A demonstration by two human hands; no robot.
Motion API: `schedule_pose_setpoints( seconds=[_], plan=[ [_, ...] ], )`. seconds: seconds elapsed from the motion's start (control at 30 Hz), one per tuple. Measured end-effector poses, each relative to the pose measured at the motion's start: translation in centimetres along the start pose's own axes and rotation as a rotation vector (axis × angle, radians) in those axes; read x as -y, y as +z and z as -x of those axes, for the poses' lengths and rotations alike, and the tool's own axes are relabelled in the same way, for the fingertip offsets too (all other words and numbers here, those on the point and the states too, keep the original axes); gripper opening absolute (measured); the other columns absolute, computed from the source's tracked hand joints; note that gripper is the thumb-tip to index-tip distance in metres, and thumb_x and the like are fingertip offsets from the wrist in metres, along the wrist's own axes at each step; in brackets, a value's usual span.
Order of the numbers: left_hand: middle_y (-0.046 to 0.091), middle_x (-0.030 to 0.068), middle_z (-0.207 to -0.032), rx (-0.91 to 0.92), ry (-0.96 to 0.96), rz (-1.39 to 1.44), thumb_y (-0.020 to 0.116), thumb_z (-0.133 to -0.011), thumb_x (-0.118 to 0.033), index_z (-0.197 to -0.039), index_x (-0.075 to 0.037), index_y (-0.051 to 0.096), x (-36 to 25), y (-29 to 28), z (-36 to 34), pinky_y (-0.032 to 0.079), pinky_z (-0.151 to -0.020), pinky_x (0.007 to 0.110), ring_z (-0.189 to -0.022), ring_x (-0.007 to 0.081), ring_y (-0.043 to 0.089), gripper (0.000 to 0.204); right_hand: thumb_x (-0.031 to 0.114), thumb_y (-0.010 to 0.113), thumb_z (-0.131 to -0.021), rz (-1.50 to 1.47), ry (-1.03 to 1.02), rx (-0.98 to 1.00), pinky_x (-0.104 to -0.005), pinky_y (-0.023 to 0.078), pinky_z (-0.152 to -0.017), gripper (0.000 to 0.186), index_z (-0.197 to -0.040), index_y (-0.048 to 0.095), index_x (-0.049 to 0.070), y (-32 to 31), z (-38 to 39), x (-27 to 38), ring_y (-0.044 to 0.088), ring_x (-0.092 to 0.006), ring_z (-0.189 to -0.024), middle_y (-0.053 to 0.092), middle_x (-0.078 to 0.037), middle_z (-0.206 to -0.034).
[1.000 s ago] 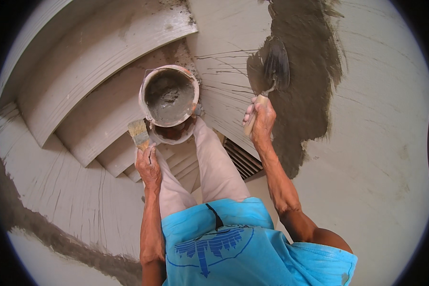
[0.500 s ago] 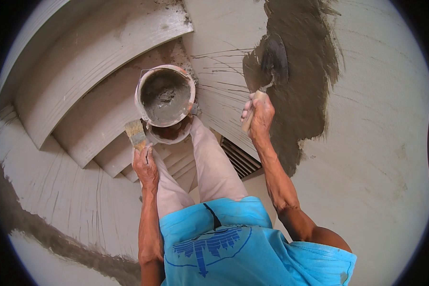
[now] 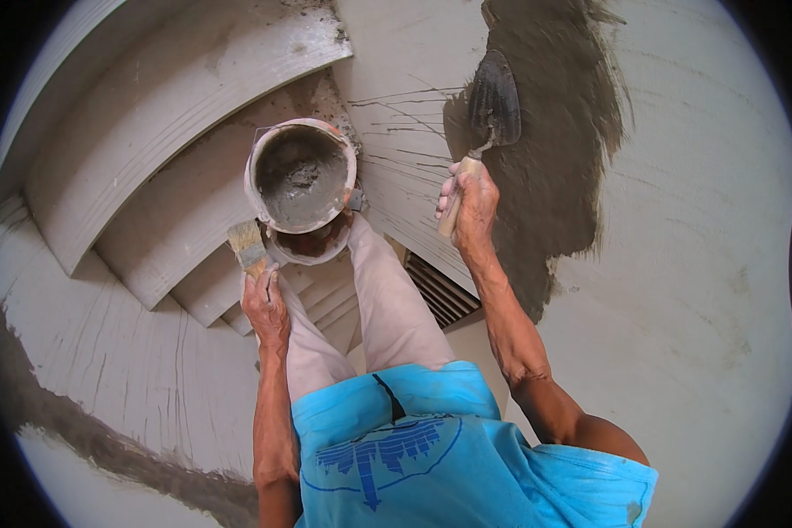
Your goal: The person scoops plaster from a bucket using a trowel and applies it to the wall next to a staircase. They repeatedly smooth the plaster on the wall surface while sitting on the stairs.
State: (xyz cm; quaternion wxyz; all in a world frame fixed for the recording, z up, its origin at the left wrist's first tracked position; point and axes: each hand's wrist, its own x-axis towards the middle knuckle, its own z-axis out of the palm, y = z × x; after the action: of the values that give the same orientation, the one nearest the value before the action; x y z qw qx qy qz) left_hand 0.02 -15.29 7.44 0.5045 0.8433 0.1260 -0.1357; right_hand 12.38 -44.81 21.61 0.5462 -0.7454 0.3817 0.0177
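In my right hand (image 3: 471, 204) is the wooden handle of a trowel (image 3: 493, 99), its blade lying against wet dark grey mortar (image 3: 559, 132) on the pale wall to the right. My left hand (image 3: 264, 304) grips a flat paintbrush (image 3: 246, 241) with pale bristles, bristles upward, beside my pale trouser leg. Just above the brush, near my feet, a white bucket (image 3: 346, 180) of grey mortar (image 3: 299, 172) sits over a second pail (image 3: 308, 252), whose dark contents are partly hidden.
Curved concrete steps (image 3: 132, 132) wind down on the left, with a pale wall (image 3: 106, 352) below them bearing cracks or streaks and a dark mortar band (image 3: 79, 427). A dark slatted opening (image 3: 436, 290) lies beyond my right leg.
The trowel and my right hand have moved a little up and left along the mortar. The whole view has shifted slightly. My left hand still holds the brush.
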Motion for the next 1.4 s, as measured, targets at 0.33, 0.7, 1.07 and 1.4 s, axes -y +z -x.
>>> schedule_pose_setpoints(
  seconds=[0.33,0.7,1.07,1.4],
  plan=[
    [0.066,0.0214,-0.096,-0.039,0.033,-0.019,0.059,-0.096,-0.007,-0.103,0.000,0.071,0.7,-0.7,0.7,0.050,-0.077,0.043,-0.087,0.0375,0.064,0.015,0.018,0.045,-0.096,-0.064,0.076,-0.066,-0.0284,0.048,-0.047,0.023,-0.106,0.054,-0.001,-0.2,4.6,-2.3,0.055,-0.0129,-0.055,0.057,-0.007,-0.074],
    [0.066,0.0212,-0.096,-0.023,0.021,-0.027,0.058,-0.097,-0.009,-0.103,0.000,0.070,0.5,-1.4,0.9,0.050,-0.078,0.043,-0.088,0.0379,0.065,0.016,0.018,0.046,-0.095,0.051,0.081,-0.071,-0.0278,0.047,-0.047,0.022,-0.104,0.054,-0.001,0.3,4.0,-1.2,0.054,-0.0126,-0.055,0.056,-0.007,-0.075],
    [0.065,0.0216,-0.096,-0.023,0.011,-0.011,0.059,-0.097,-0.009,-0.103,0.000,0.071,1.0,-2.7,1.4,0.050,-0.077,0.043,-0.087,0.0381,0.065,0.016,0.018,0.046,-0.095,0.104,-0.026,0.003,-0.0273,0.046,-0.047,0.021,-0.104,0.053,0.000,2.8,4.2,0.4,0.054,-0.0111,-0.057,0.056,-0.006,-0.075],
    [0.066,0.0211,-0.096,-0.036,0.001,-0.017,0.060,-0.097,-0.010,-0.104,-0.001,0.071,1.7,-3.3,1.9,0.050,-0.077,0.042,-0.087,0.0366,0.065,0.017,0.022,0.046,-0.098,0.000,0.030,-0.063,-0.0286,0.048,-0.048,0.022,-0.107,0.053,0.003,2.2,7.3,-1.8,0.053,-0.0125,-0.057,0.055,-0.005,-0.076]
  ],
)
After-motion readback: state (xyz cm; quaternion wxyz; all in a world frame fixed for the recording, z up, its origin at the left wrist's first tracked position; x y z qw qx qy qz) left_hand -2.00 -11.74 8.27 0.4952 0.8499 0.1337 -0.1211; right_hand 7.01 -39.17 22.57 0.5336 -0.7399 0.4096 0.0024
